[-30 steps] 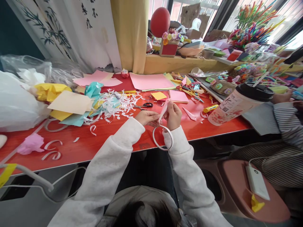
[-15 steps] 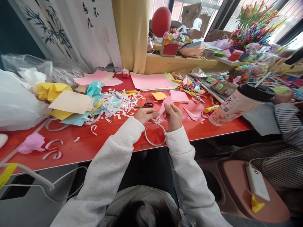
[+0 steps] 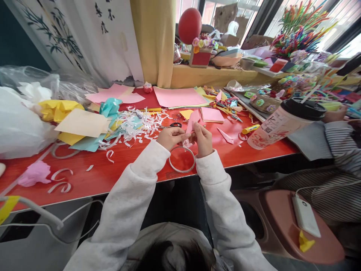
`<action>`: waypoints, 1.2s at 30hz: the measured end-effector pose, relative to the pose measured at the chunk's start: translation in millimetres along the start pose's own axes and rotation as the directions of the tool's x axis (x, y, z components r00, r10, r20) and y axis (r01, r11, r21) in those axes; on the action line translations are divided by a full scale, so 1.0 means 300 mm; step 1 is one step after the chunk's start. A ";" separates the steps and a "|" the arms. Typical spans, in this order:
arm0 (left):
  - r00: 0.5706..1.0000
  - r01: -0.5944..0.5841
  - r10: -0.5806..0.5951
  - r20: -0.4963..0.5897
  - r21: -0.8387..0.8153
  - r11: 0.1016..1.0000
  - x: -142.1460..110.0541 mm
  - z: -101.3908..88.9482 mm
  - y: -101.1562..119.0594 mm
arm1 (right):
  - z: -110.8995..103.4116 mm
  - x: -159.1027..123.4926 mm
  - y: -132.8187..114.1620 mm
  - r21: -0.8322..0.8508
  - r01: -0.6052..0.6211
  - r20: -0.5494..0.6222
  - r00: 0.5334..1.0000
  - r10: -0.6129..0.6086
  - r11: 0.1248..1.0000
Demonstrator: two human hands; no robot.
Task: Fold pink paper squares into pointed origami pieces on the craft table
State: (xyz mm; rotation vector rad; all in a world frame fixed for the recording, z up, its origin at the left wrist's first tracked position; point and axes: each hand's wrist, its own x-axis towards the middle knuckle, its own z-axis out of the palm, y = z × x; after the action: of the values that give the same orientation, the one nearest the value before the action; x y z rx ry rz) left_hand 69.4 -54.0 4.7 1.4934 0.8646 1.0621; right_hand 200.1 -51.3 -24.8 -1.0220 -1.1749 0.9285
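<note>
Between my two hands is a piece of pink paper (image 3: 193, 121), raised a little over the red table. My left hand (image 3: 171, 138) pinches its lower left side with thumb and forefinger. On its right side, the fingers of my right hand (image 3: 203, 140) are closed round the edge. Just below the hands lies a roll of clear tape (image 3: 182, 160), seen as a pale ring near the table's front edge. Black-handled scissors (image 3: 176, 125) rest behind my left hand. A stack of pink square paper (image 3: 212, 114) and a folded pink piece (image 3: 225, 135) are to the right.
White paper shreds (image 3: 135, 124) and coloured sheets (image 3: 83, 122) cover the table's left part. A lidded paper cup (image 3: 278, 126) stands tilted in view at the right, beside a yellow glue stick (image 3: 250, 129). Another person's striped sleeve (image 3: 340, 141) shows at the far right.
The pink paper has turned more upright between my fingers, and my right hand has shifted slightly left and down. The whole view has moved a little.
</note>
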 end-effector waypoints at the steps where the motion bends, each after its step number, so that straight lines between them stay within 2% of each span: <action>1: 0.999 -0.022 0.021 -0.029 -0.034 0.999 -0.003 -0.008 0.011 | 0.002 -0.002 -0.003 -0.010 -0.002 0.033 0.999 0.003 1.000; 3: 0.990 -0.079 0.068 -0.121 -0.082 0.994 -0.009 -0.032 0.034 | 0.007 -0.011 -0.011 -0.049 0.017 0.119 0.993 -0.011 0.999; 5: 0.971 -0.122 0.095 -0.219 -0.115 0.986 -0.019 -0.060 0.056 | 0.015 -0.027 -0.018 -0.127 0.100 0.230 0.971 -0.068 0.987; 7: 0.952 -0.146 0.103 -0.289 -0.133 0.980 -0.032 -0.086 0.073 | 0.025 -0.047 -0.020 -0.218 0.246 0.355 0.921 -0.158 0.944; 9: 0.940 -0.157 0.107 -0.324 -0.133 0.979 -0.049 -0.107 0.085 | 0.032 -0.063 -0.017 -0.291 0.391 0.433 0.868 -0.244 0.873; 11: 0.938 -0.150 0.103 -0.331 -0.120 0.981 -0.064 -0.126 0.092 | 0.028 -0.065 -0.011 -0.343 0.460 0.426 0.853 -0.301 0.819; 15: 0.947 -0.080 0.075 -0.312 -0.003 0.997 -0.070 -0.175 0.106 | -0.009 0.004 0.002 -0.406 0.418 0.279 0.904 -0.325 0.813; 16: 0.953 -0.060 0.073 -0.294 0.052 0.997 -0.065 -0.188 0.111 | -0.016 0.036 0.009 -0.446 0.414 0.280 0.907 -0.316 0.794; 17: 0.959 -0.044 0.072 -0.273 0.108 0.993 -0.056 -0.201 0.115 | -0.020 0.070 0.020 -0.501 0.433 0.331 0.896 -0.296 0.750; 19: 0.971 -0.025 0.069 -0.229 0.190 0.982 -0.032 -0.220 0.122 | -0.014 0.142 0.050 -0.571 0.530 0.516 0.826 -0.228 0.626; 22: 0.983 -0.001 0.038 -0.180 0.199 0.980 0.009 -0.234 0.123 | 0.017 0.229 0.102 -0.658 0.610 0.649 0.757 -0.079 0.442; 24: 0.987 0.027 0.003 -0.159 0.189 0.982 0.030 -0.240 0.116 | 0.034 0.262 0.120 -0.714 0.594 0.646 0.763 0.019 0.371; 25: 0.987 0.045 -0.016 -0.159 0.184 0.982 0.037 -0.245 0.110 | 0.038 0.270 0.122 -0.740 0.565 0.627 0.776 0.070 0.366; 28: 0.984 0.083 -0.055 -0.170 0.161 0.984 0.047 -0.266 0.092 | 0.026 0.267 0.103 -0.771 0.473 0.590 0.783 0.198 0.426; 31: 0.985 0.031 -0.002 -0.171 0.172 0.985 0.049 -0.292 0.075 | -0.004 0.251 0.073 -0.725 0.391 0.585 0.784 0.207 0.567; 33: 0.984 0.000 0.031 -0.176 0.174 0.985 0.049 -0.302 0.067 | -0.020 0.241 0.061 -0.647 0.217 0.538 0.810 0.235 0.731; 35: 0.983 0.019 0.009 -0.182 0.150 0.989 0.049 -0.305 0.064 | -0.028 0.231 0.057 -0.491 -0.014 0.509 0.807 0.300 0.871; 36: 0.983 0.039 -0.013 -0.185 0.135 0.990 0.048 -0.304 0.064 | -0.028 0.225 0.056 -0.394 -0.108 0.512 0.799 0.316 0.913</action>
State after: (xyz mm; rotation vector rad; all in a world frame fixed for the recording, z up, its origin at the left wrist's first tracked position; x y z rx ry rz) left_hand -11.7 -13.0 30.1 1.5096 1.1039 1.1537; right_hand 218.1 16.4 -23.4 -1.2219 -1.8006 1.2957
